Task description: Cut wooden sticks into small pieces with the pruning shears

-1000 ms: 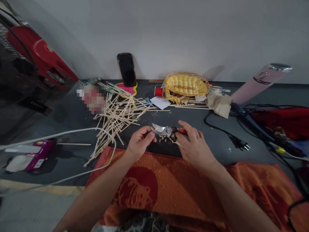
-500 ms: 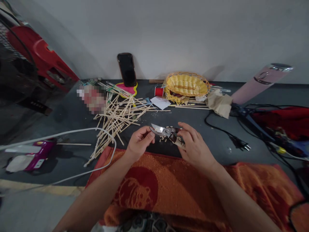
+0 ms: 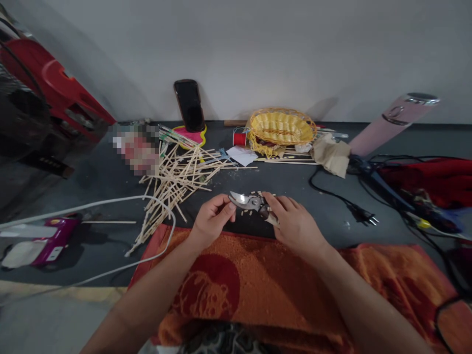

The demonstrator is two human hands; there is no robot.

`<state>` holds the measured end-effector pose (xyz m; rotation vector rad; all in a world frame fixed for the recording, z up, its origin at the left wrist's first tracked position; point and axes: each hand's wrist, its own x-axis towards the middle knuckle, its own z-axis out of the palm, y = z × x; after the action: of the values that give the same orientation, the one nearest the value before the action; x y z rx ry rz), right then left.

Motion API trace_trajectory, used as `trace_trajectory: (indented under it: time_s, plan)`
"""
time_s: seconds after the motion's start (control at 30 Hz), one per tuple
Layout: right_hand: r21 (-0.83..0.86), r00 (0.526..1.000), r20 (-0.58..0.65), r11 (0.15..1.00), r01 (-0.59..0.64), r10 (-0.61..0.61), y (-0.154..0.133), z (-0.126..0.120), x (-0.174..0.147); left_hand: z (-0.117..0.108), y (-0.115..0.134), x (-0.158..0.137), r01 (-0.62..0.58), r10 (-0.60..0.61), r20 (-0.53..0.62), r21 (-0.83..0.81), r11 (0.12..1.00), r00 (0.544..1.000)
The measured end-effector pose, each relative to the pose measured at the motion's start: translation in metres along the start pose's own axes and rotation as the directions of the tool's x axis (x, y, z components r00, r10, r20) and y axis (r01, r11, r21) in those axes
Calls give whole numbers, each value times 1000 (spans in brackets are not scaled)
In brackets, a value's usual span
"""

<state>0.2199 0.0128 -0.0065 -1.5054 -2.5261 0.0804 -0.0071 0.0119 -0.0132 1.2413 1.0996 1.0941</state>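
My right hand (image 3: 299, 225) is wrapped round the handles of a pair of pruning shears (image 3: 253, 202), whose blades point left. At the blade tips, the thumb and fingers of my left hand (image 3: 211, 220) are pinched together. Whatever they hold is too small or hidden to make out. Short cut pieces of stick (image 3: 246, 213) are scattered on the dark table beneath and behind the shears. A loose pile of thin wooden sticks (image 3: 177, 177) lies just beyond my left hand.
An orange towel (image 3: 273, 285) covers my lap. Behind are a phone (image 3: 189, 105), red thread spool (image 3: 239, 139), yellow basket (image 3: 282, 127) and pink flask (image 3: 393, 123). A black plug (image 3: 363, 215) lies right; a white cable (image 3: 110, 200) loops past a purple device (image 3: 62, 238) at left.
My right fingers have closed further round the shears' handles, the raised forefinger coming down. My left hand keeps its pinch at the blade tips. The whole view has shifted slightly.
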Motion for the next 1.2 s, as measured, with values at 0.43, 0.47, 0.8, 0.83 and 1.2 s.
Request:
trace_trajectory:
  time_s: [0.43,0.47,0.8,0.83,1.2]
  plan:
    - [50,998,24,997,65,-66,6,3,2,-8,3,1,168,-146,151,-140,976,978]
    - [56,997,28,996,72,-74,7,3,2,-9,4,2,201,-173,174,-160,966,969]
    - [30,995,12,995,98,-98,9,7,2,-14,7,2,306,-245,259,-228,924,934]
    - [29,995,12,995,94,-95,9,6,2,-13,6,3,295,-240,248,-218,930,939]
    - [119,999,-25,993,-25,28,15,9,3,-7,2,3,-78,104,-53,359,930,993]
